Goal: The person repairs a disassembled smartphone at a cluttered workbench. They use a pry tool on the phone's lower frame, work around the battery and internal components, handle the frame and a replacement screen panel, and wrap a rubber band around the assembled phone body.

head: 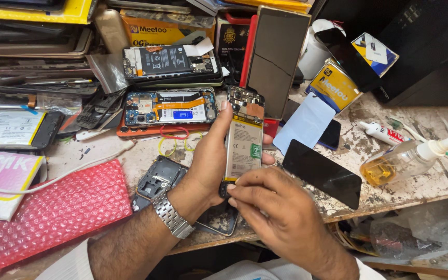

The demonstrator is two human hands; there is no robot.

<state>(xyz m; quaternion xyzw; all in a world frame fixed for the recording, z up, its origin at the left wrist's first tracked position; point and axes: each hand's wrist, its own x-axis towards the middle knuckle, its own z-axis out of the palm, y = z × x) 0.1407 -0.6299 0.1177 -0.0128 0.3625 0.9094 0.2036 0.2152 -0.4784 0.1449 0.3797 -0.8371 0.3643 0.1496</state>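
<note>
A: Item one, the opened smartphone (244, 139): where do we log it?

B: Above the tabletop (400, 186) edge, clasped upright in our left hand (211, 161). Back cover already off; pale rectangular battery and bare circuit board exposed. Our right hand (278, 207) pinches closed at its lower end, so we judge the work there unfinished.

A: Surroundings?

B: Glossy black glass panel (321, 173), red bubble wrap (53, 207), clear pump bottle (405, 161) of amber liquid.

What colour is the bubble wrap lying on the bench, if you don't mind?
The bubble wrap is red-pink, clearest in the head view, at lower left.
</note>
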